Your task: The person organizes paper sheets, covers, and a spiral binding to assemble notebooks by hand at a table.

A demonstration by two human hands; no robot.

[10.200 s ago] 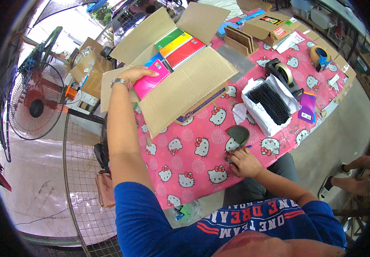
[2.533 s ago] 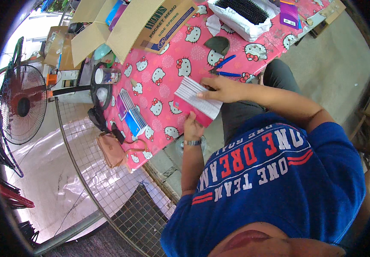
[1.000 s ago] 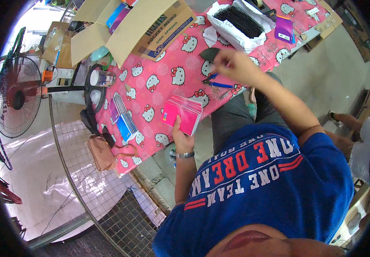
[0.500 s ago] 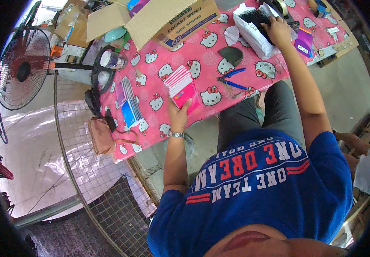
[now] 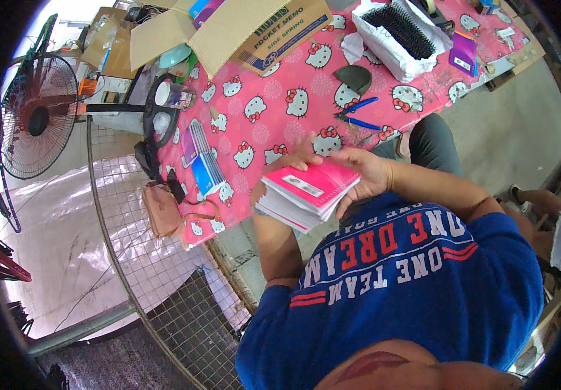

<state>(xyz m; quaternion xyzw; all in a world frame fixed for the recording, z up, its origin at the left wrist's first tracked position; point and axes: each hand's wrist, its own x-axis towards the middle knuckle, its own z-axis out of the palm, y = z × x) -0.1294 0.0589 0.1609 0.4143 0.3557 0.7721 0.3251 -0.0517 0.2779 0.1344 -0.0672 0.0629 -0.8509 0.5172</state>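
A stack of small pink notepads is held over the table's front edge, close to my body. My left hand is wrapped round its left and far side, fingers on the pink cover. At the right end my right hand grips the stack, thumb and fingers on opposite sides. A row of small holes runs along the top cover near that end. Whether the right fingers also hold a black coil cannot be made out. Beyond lie blue-handled pliers and a dark half-round piece. Black binding coils fill a white paper-lined box.
A pink patterned cloth covers the table. Blue and purple notepads lie left, near a brown pouch. At the back stands an open cardboard box; a purple notepad lies right. A fan is beyond a wire-mesh panel.
My right hand has left the coil box and come back to the notepads. My left hand has drawn the stack nearer and turned it, and both hands now hold it.
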